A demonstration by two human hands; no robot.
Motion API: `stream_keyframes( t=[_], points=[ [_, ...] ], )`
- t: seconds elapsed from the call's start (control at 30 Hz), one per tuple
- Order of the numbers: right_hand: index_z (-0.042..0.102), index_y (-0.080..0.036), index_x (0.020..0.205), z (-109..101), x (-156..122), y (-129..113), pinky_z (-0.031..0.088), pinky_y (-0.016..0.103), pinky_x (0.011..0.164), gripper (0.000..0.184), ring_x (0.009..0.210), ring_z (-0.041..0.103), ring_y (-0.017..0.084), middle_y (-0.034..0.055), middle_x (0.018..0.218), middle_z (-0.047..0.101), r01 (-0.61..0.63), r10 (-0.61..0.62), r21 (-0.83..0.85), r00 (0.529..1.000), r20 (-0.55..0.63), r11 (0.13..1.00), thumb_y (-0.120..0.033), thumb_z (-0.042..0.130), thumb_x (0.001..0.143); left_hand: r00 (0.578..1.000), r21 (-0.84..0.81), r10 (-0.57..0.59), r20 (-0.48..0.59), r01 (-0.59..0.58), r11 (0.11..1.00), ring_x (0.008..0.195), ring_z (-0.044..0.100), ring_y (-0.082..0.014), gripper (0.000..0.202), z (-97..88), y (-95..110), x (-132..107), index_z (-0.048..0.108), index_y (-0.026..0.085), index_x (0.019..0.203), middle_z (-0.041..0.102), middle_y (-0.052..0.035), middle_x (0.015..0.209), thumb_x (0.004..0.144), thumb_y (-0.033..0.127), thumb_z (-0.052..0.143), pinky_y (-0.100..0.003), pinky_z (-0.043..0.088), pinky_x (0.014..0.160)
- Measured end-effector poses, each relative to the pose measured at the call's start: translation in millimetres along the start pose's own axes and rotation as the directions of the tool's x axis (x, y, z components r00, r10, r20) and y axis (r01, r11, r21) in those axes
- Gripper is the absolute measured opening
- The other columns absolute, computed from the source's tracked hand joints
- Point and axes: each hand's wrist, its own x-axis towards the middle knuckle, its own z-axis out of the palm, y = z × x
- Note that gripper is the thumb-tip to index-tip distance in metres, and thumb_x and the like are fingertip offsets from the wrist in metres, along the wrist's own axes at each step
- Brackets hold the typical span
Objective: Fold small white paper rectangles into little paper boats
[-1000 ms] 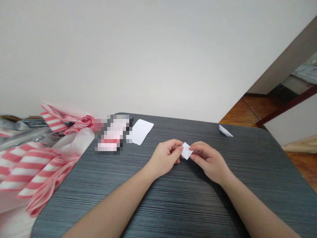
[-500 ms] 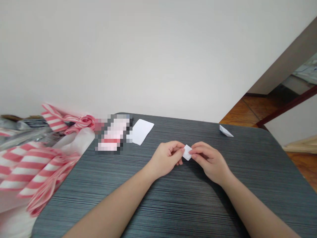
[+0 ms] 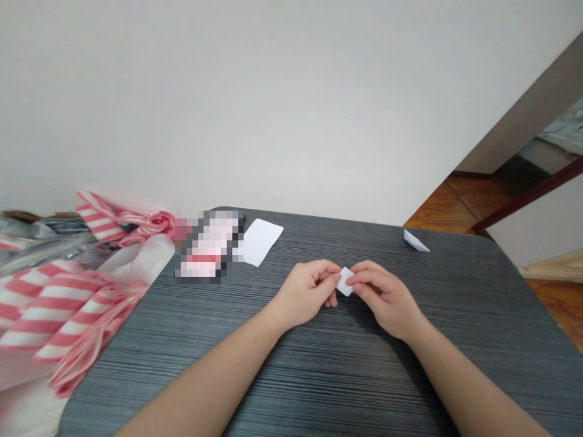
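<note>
Paper piece (image 3: 345,288), small, white and turned cornerwise, sits between both hands over the middle of the dark table (image 3: 291,376) in the head view, my only feed. I judge the step in hand to be folding or pressing a crease. The next move, to my mind, calls for a light pinch with the edges held in line. I see the left hand (image 3: 306,296) nearly closed, thumb and forefinger gripping the left corner, other fingers curled. The right hand (image 3: 386,298) pinches the right side, a fingertip laid over it; how firmly, I cannot tell. A white sheet (image 3: 263,243) lies toward the far left, a folded paper (image 3: 415,241) toward the far right.
</note>
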Motion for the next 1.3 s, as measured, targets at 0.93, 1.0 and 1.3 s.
stream_keyframes(
  t=[0.93, 1.0, 1.3],
  points=[
    [0.058, -0.023, 0.107, 15, -6, 7, 0.052, 0.030, 0.070, 0.016, 0.079, 0.063, 0.018, 0.0037, 0.089, 0.064, -0.177, 0.215, 0.253, 0.968, -0.130, 0.951, -0.028, 0.061, 0.093, 0.999, 0.091, 0.023, 0.037, -0.027, 0.996, 0.055, 0.059, -0.0108, 0.019, 0.6, -2, -1, 0.067, 0.016, 0.096, 0.063, 0.0011, 0.059, 0.092, 0.030, 0.055, -0.021, 0.047, 0.056],
    [0.057, -0.023, 0.110, 15, -7, 7, 0.052, 0.030, 0.071, 0.018, 0.081, 0.063, 0.018, 0.0042, 0.091, 0.064, -0.178, 0.217, 0.260, 0.968, -0.127, 0.949, -0.028, 0.060, 0.092, 0.999, 0.105, 0.027, 0.038, -0.030, 0.994, 0.055, 0.059, -0.0108, 0.019, 0.5, -2, -1, 0.067, 0.016, 0.096, 0.063, 0.0013, 0.059, 0.093, 0.030, 0.054, -0.021, 0.047, 0.057],
    [0.064, -0.019, 0.080, 3, 2, -5, 0.042, 0.028, 0.063, 0.018, 0.065, 0.055, 0.016, 0.0001, 0.068, 0.059, -0.255, 0.254, -0.047, 0.967, -0.038, 0.966, -0.029, 0.056, 0.094, 0.999, 0.128, 0.031, 0.007, -0.032, 0.991, 0.053, 0.059, -0.0107, 0.019, -0.1, -1, 0, 0.066, 0.016, 0.093, 0.062, 0.0018, 0.058, 0.093, 0.031, 0.055, -0.021, 0.047, 0.055]
  ],
)
